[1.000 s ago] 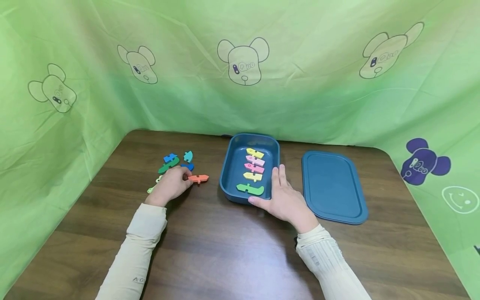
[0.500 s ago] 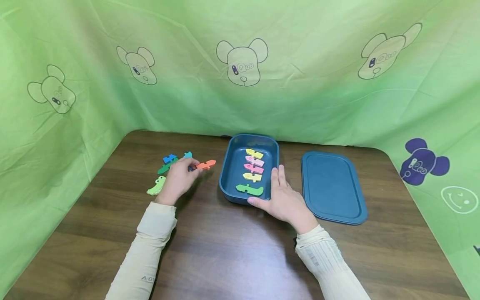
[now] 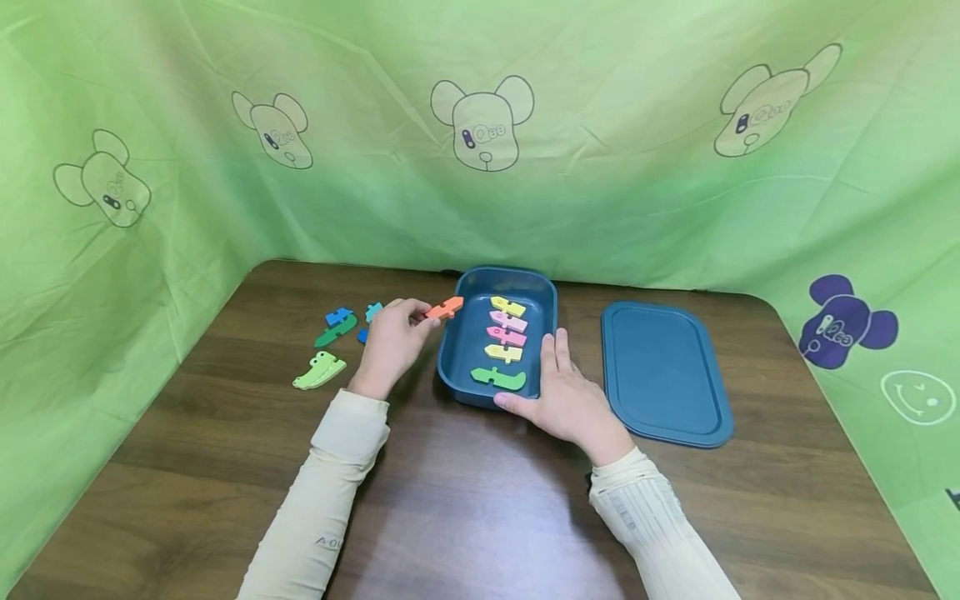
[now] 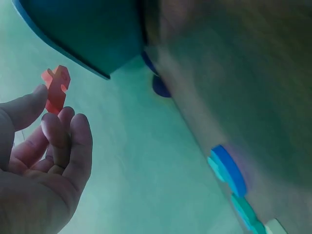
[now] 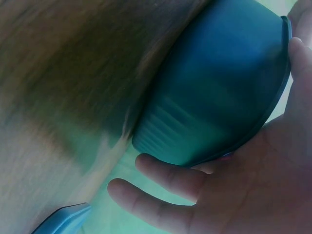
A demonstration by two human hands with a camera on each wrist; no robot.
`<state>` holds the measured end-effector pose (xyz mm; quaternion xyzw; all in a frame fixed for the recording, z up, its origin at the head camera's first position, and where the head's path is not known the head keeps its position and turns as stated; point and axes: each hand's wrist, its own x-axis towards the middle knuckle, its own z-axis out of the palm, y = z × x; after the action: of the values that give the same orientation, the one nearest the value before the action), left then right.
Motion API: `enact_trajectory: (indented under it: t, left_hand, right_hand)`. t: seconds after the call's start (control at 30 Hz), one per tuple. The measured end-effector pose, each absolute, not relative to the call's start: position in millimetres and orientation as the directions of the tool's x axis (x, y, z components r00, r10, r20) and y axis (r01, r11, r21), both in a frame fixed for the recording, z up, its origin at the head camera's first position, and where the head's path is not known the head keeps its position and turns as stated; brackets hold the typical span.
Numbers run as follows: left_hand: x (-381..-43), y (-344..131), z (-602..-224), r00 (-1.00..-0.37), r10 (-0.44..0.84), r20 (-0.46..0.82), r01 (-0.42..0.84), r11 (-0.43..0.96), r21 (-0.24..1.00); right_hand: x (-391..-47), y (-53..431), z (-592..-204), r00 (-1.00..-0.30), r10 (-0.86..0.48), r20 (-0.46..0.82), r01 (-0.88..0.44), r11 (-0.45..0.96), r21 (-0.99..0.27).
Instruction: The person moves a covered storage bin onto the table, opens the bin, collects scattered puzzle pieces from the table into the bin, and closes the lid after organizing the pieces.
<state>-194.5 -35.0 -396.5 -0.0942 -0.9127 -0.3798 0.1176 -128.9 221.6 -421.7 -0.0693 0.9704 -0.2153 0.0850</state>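
My left hand pinches an orange arrow-shaped puzzle piece between thumb and fingertips, at the left rim of a dark blue box. In the left wrist view the orange piece stands clear of the box wall. Inside the box, several pieces lie in a column: yellow, pink and a curved green one. My right hand rests against the box's front right corner, its thumb at the front rim and its fingers straight along the right side.
Left of the box lie a pale green crocodile-head piece, a dark green piece, a blue piece and a teal piece. A flat blue lid lies to the right. Green printed cloth surrounds the wooden table.
My left hand has lifted the orange piece and carried it right and away from me, to the box's left rim, uncovering the crocodile-head piece. My right hand has stayed put.
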Motion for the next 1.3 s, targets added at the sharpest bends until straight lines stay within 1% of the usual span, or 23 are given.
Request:
enact_trajectory:
  t: [0.27, 0.53, 0.73, 0.9, 1.3]
  left_hand:
    - [-206.4, -9.6, -388.3, -0.977, 0.042, 0.208, 0.177, 0.706, 0.686]
    - [-217.9, 9.0, -383.6, -0.982, 0.033, 0.184, 0.153, 0.702, 0.696]
    - [-224.6, 18.9, -384.6, -0.979, 0.024, 0.202, 0.156, 0.725, 0.671]
    - [-228.3, 27.0, -386.1, -0.984, 0.015, 0.178, 0.131, 0.735, 0.665]
    - [-228.9, 33.8, -392.3, -0.98, 0.007, 0.198, 0.131, 0.774, 0.62]
  right_hand:
    - [-128.5, 221.9, -422.0, -0.976, -0.17, -0.136, -0.097, 0.899, -0.428]
    - [-127.9, 221.7, -420.5, -0.975, -0.165, -0.147, -0.087, 0.898, -0.432]
    - [-127.1, 222.2, -419.4, -0.974, -0.162, -0.159, -0.078, 0.897, -0.434]
    - [-127.3, 222.4, -418.9, -0.973, -0.157, -0.168, -0.071, 0.9, -0.43]
    - [-127.1, 222.3, -419.9, -0.975, -0.158, -0.157, -0.076, 0.899, -0.432]
